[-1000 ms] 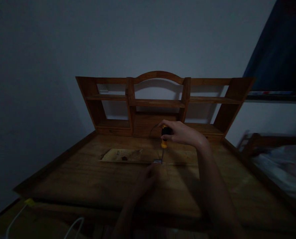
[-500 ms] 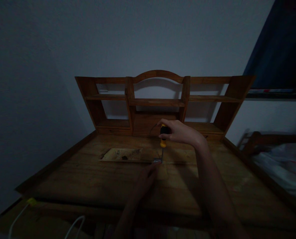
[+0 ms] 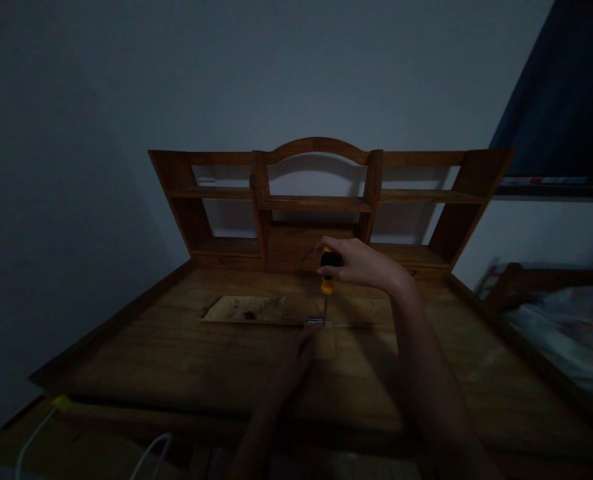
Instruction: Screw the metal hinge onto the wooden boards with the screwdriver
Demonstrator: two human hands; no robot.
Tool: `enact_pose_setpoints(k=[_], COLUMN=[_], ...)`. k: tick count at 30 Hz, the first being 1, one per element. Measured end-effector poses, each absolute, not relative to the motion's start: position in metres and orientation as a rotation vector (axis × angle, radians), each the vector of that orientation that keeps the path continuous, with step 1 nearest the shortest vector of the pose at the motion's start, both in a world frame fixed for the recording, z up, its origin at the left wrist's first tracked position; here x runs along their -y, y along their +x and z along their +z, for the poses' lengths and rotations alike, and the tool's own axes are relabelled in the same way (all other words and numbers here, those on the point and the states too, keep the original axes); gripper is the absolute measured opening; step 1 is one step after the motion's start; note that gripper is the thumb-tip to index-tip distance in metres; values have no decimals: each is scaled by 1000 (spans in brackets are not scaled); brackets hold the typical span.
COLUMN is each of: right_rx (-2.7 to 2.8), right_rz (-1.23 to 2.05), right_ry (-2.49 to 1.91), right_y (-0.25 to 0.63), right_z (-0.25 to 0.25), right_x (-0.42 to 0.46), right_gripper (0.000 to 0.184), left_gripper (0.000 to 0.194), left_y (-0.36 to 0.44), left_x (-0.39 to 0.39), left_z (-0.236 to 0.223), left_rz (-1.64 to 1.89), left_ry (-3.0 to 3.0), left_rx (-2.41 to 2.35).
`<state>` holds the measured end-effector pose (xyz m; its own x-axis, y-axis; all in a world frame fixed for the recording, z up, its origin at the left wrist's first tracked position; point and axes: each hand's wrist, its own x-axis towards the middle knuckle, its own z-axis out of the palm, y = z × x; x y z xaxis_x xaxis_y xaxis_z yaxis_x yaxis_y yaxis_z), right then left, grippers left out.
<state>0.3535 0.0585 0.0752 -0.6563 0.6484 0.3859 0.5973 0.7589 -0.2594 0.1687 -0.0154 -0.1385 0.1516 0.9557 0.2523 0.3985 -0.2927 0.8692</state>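
My right hand (image 3: 359, 263) is closed around the yellow and black handle of a screwdriver (image 3: 328, 285), which stands nearly upright. Its shaft points down to a small shiny metal piece (image 3: 316, 321), possibly a hinge, at the long seam in the wooden desktop (image 3: 186, 360). From below, my left hand (image 3: 295, 352) reaches in with its fingertips pressed together against the metal piece, holding it there. The exact contact of the screwdriver tip is too dark and small to make out.
Behind the hands stands a wooden shelf unit (image 3: 316, 205) against the wall. A pale, stained strip (image 3: 246, 309) lies along the seam on the left. White cable (image 3: 151, 450) hangs near the front edge. At the right are white bedding (image 3: 566, 333) and a dark curtain (image 3: 556, 100).
Both hands keep their places, the screwdriver still upright over the metal piece. The view has shifted very slightly.
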Motion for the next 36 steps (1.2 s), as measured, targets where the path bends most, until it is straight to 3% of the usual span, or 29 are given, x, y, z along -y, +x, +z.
enact_pose_setpoints(k=[19, 29, 36], right_rx=[2509, 2490, 2490], right_rz=[109, 143, 147], right_ry=[-975, -958, -999], right_y=[351, 352, 354], right_z=[79, 78, 80], right_x=[-52, -55, -53], right_gripper=[25, 31, 47], left_gripper=[41, 41, 42], left_y=[171, 170, 170], left_x=[15, 16, 14], left_z=[-141, -136, -138], left_rz=[1112, 1099, 1107], left_ry=[1781, 1779, 1810], left_rx=[-1331, -1340, -1350])
